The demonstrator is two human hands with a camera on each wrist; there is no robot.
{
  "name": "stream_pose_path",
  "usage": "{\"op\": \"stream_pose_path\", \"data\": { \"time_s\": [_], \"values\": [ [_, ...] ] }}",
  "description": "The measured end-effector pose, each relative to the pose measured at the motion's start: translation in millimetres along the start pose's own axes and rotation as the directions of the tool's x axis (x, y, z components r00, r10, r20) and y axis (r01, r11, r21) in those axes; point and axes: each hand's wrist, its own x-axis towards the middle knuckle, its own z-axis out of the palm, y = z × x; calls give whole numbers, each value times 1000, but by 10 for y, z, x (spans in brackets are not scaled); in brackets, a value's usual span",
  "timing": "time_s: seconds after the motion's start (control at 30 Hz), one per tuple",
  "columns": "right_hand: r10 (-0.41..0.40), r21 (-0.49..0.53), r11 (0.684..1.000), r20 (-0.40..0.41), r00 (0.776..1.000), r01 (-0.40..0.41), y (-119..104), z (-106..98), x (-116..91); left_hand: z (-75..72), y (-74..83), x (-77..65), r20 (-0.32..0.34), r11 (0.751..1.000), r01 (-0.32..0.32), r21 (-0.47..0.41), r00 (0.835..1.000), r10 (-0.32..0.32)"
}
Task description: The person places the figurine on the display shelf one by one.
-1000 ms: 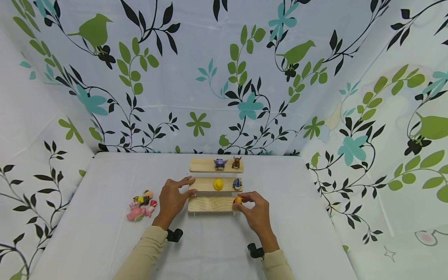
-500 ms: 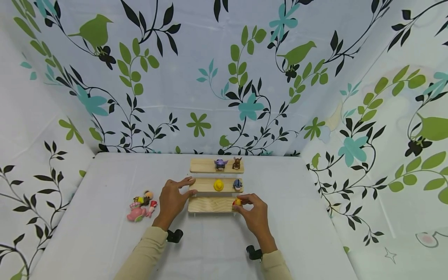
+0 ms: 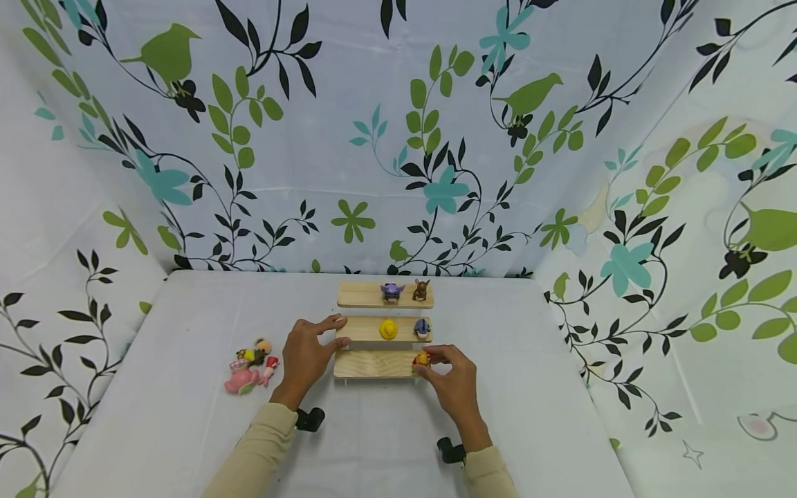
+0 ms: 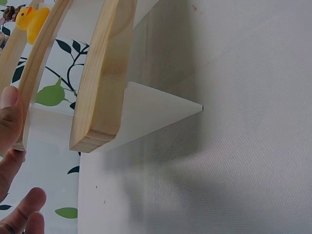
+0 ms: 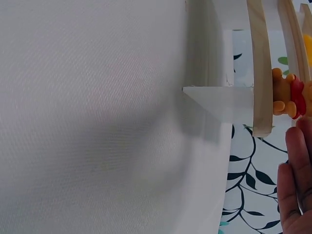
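Observation:
A three-tier wooden display shelf (image 3: 372,364) on white supports stands mid-table. My left hand (image 3: 306,360) grips the left end of its middle board (image 3: 358,330); the left wrist view shows the thumb (image 4: 9,100) on one face and a finger on the other. At the right end of the front board, my right hand (image 3: 457,380) pinches a small yellow bear figurine in a red shirt (image 3: 423,358). In the right wrist view the bear's feet are right at the board, its head partly cut off by the frame edge. A yellow duck (image 3: 389,328) and a blue-grey figurine (image 3: 422,328) occupy the middle board.
On the back board stand a purple big-eared figurine (image 3: 391,292) and a brown one (image 3: 420,290). Left of the left hand, several figurines, among them a pink one (image 3: 241,380), lie clustered on the white table (image 3: 187,443). Leaf-patterned cloth (image 3: 349,138) hangs behind.
My right hand has shifted slightly left along the front board with the bear figurine. The left hand keeps its grip on the middle board.

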Motion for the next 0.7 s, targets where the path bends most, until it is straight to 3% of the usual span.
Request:
{"op": "stream_pose_path", "data": {
  "time_s": [0.27,0.7],
  "values": [
    [-11,26,1000,-53,999,12,-1,-90,27,-8,-2,11,-6,1000,-23,-4,1000,23],
    [-3,28,1000,-107,994,6,-28,-237,238,4,9,8,0,1000,-5,4,1000,5]
  ]
}}
